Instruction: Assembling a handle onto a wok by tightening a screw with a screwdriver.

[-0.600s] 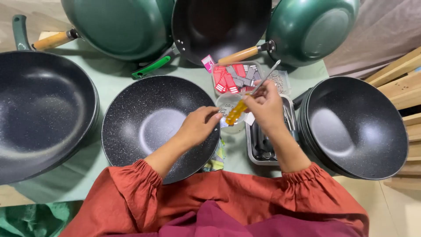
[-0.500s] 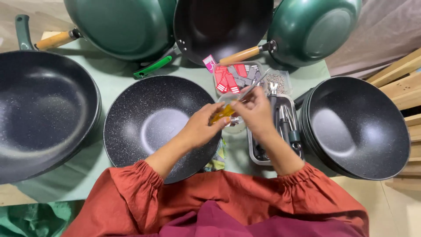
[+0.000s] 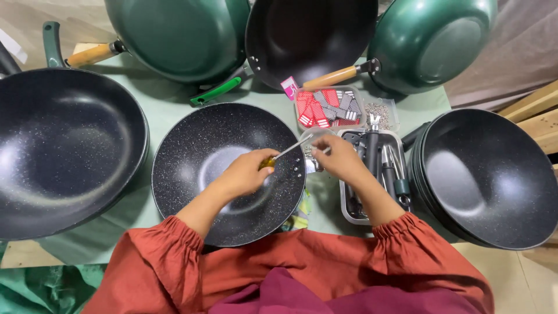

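The left hand (image 3: 247, 173) is closed around the yellow handle of a screwdriver (image 3: 283, 154), whose thin steel shaft runs up toward 2 o'clock over the rim of the speckled pan (image 3: 197, 151) at the centre of the green surface (image 3: 168, 104). The right hand (image 3: 337, 158) meets the shaft's tip just past the pan's 3 o'clock edge; its fingers are pinched together there, but whether they hold a small screw or only the tip I cannot tell.

The screwdriver looks light and rigid, with a smooth handle best taken in a full wrap as it is now; the shaft is slim and would likely slip or roll if pinched alone. The pan looks heavy and stiff, with a slick coated bowl that could scratch, so its rim or handle mount seems the safer place to hold it.

At 3 o'clock of the pan sits a grey tray (image 3: 349, 212) of dark handles and metal parts, touching the right forearm. Beyond it at 1 o'clock lies a clear box (image 3: 328, 107) of red and grey tags, with a small bag of rings (image 3: 381, 113) beside it. A stack of dark pans (image 3: 494, 174) stands far right, a large dark wok (image 3: 64, 145) far left, and green woks (image 3: 174, 35) with wooden handles lean along the top.
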